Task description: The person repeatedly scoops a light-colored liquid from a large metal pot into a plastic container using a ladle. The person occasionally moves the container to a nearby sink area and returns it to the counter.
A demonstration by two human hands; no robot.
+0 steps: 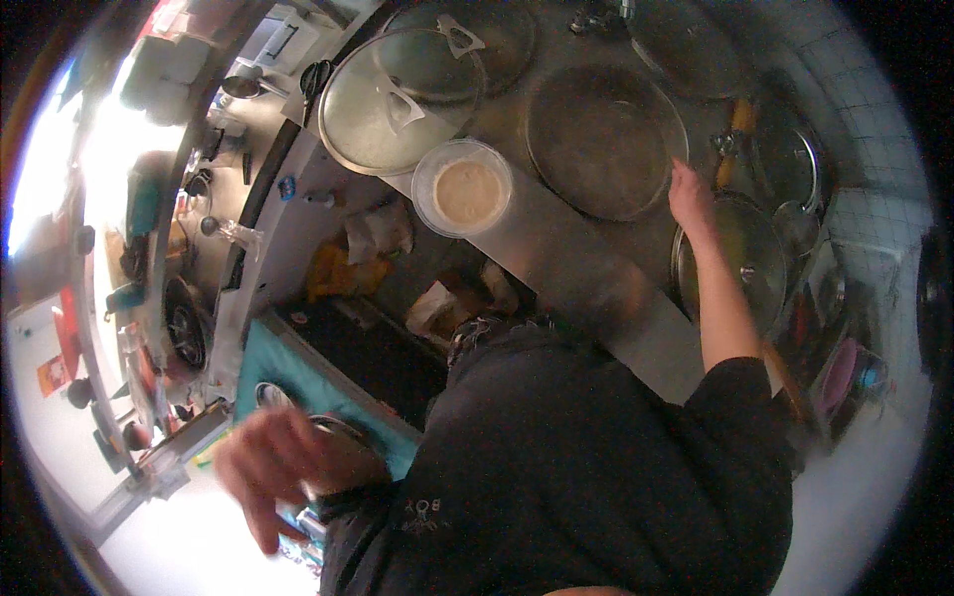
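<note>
My left hand (272, 469), blurred by motion, is raised at the lower left with its fingers apart and nothing visible in it. My right hand (690, 200) reaches to the right rim of a large, wide, round pan (607, 141); its fingers are bunched at the rim, and whether they grip it is unclear. Between the hands, a clear plastic tub (468, 188) with a beige mixture stands by the counter's front edge. Beside it lies a glass lid (365, 112) with a metal handle, overlapping another lidded vessel (455, 45) behind. Below my right hand is a lidded pot (734, 261).
Another large round pan (689, 41) stands at the back right. Black-handled scissors (316, 78) and a small metal pot (242, 87) lie on the left worktop. A pink bowl (840, 376) is at the far right. Brown and yellow bags (349, 268) sit low under the counter.
</note>
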